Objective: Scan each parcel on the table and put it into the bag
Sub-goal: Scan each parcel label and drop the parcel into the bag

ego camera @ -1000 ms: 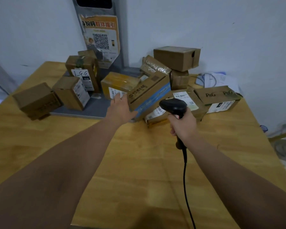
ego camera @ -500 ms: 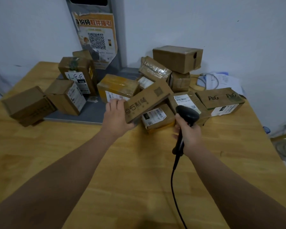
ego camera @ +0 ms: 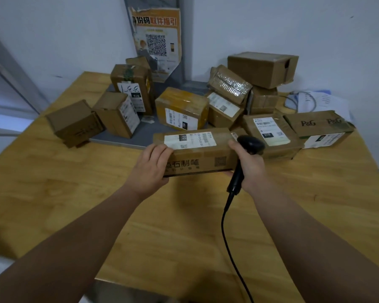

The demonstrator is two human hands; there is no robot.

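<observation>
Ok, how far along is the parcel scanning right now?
Done: nothing I can confirm, no bag is in view. In hand: the left hand holds a long box, label up; the right hand grips the scanner beside it. Left: scanning it, plus roughly ten parcels piled on the table.

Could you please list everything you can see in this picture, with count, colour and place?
held box: one, brown with a white label on top, in front of the pile, between both hands.
other boxes: about eleven, brown, piled at the table's far side; overlaps make the count rough.
scanner: one, black, corded, at the held box's right end.
mat: one, grey, under the far left boxes.
poster: one, orange and white, upright at the back.
papers: a few, white, far right behind the boxes.
table: one, light wood, under everything.
left hand: one, grips the held box's left end.
right hand: one, grips the scanner.
</observation>
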